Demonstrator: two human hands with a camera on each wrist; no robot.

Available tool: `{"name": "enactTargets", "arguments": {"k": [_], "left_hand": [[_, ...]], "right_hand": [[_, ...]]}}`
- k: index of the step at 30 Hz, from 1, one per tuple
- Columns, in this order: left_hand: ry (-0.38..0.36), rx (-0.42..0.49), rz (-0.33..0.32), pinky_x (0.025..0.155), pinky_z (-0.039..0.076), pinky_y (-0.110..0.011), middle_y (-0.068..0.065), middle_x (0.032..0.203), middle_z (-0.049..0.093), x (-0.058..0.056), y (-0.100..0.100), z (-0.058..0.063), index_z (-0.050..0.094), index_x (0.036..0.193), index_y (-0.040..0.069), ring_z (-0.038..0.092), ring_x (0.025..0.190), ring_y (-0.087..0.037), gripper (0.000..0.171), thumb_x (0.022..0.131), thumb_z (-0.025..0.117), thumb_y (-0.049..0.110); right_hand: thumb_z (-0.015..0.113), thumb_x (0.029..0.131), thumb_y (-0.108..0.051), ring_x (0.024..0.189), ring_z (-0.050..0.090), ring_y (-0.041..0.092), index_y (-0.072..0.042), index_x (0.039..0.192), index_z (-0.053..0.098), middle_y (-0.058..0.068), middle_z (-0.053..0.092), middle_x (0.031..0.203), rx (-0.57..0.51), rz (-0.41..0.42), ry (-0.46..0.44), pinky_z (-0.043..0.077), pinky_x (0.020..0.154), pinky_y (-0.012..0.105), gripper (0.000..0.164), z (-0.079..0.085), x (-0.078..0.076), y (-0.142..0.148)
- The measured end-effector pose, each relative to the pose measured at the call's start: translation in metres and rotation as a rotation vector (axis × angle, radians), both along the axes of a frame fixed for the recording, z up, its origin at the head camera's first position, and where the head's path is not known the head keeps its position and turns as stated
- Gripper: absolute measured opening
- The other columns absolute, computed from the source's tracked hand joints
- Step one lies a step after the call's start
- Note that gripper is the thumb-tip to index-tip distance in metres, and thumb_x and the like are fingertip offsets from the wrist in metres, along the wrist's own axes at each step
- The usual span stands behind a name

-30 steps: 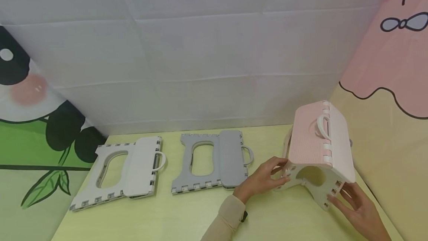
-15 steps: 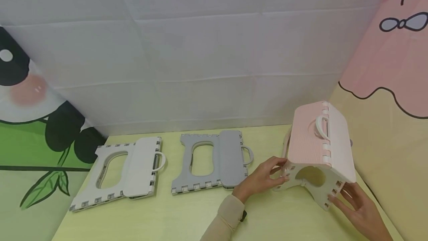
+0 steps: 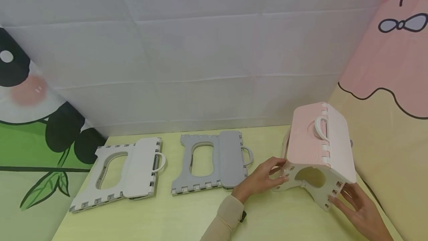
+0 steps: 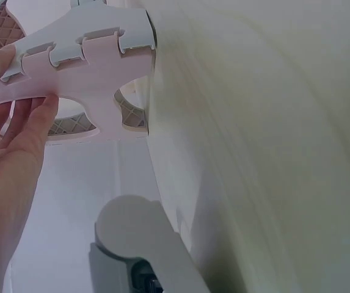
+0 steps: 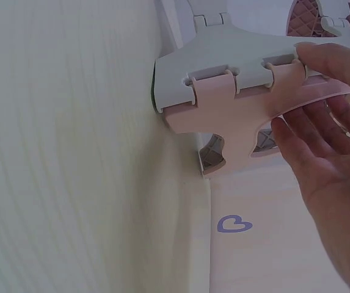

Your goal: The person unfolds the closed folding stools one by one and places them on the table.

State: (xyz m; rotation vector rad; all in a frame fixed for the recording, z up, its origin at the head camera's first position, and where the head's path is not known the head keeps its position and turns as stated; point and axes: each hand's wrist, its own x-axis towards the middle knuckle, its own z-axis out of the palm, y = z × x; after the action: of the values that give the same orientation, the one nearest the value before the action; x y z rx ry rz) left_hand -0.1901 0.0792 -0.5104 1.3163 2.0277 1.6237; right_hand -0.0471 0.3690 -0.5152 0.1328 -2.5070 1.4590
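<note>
A pink and white folding step stool [image 3: 307, 137] stands partly unfolded at the right of the table, its two top panels sloping like a roof and a white loop handle [image 3: 321, 129] at the ridge. My left hand [image 3: 262, 176] grips its left leg, thumb on the hinged edge and fingers through the leg's opening, as the left wrist view shows. Around the right leg my right hand [image 3: 359, 207] curls the same way; in the right wrist view its fingers [image 5: 321, 131] reach into the cutout of the pink leg panel [image 5: 236, 116].
A grey folded stool [image 3: 230, 159] lies flat left of my left hand, its handle pointing right. Farther left lies a white folded stool [image 3: 142, 166]. A pale cloth [image 3: 200, 100] hangs behind the yellow table [image 3: 187, 218], and a printed cloth [image 3: 384, 133] borders its right side.
Both hands keep their hold on the pink and white step stool, which stays almost still. The view has shifted very slightly.
</note>
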Motion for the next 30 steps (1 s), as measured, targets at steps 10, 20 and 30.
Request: {"name": "enactTargets", "arguments": {"k": [10, 20, 30], "left_hand": [[0.091, -0.046, 0.035, 0.113, 0.039, -0.022, -0.019, 0.136, 0.055, -0.001, -0.001, 0.0, 0.047, 0.142, -0.007, 0.054, 0.132, -0.019, 0.05, 0.098, 0.069, 0.003], [0.199, -0.11, 0.084, 0.109, 0.047, -0.03, -0.013, 0.135, 0.06, -0.001, -0.001, 0.001, 0.05, 0.143, -0.002, 0.056, 0.128, -0.017, 0.051, 0.099, 0.071, 0.011], [0.276, -0.155, 0.112, 0.106, 0.049, -0.028, -0.011, 0.133, 0.061, 0.001, -0.002, 0.006, 0.051, 0.144, -0.001, 0.057, 0.126, -0.012, 0.051, 0.1, 0.07, 0.015]], "right_hand": [[0.077, 0.089, 0.005, 0.124, 0.046, -0.016, -0.013, 0.162, 0.031, -0.026, 0.044, 0.146, 0.074, 0.022, 0.02, 0.05, 0.09, 0.009, 0.087, 0.004, -0.002, 0.002], [0.08, 0.087, 0.002, 0.121, 0.046, -0.018, -0.012, 0.161, 0.033, -0.028, 0.044, 0.143, 0.106, 0.01, 0.025, 0.048, 0.09, 0.007, 0.088, 0.006, -0.003, 0.001], [0.081, 0.09, -0.006, 0.116, 0.045, -0.02, -0.012, 0.156, 0.041, -0.031, 0.046, 0.137, 0.134, -0.02, -0.008, 0.05, 0.084, 0.008, 0.078, 0.01, 0.0, -0.002]]}}
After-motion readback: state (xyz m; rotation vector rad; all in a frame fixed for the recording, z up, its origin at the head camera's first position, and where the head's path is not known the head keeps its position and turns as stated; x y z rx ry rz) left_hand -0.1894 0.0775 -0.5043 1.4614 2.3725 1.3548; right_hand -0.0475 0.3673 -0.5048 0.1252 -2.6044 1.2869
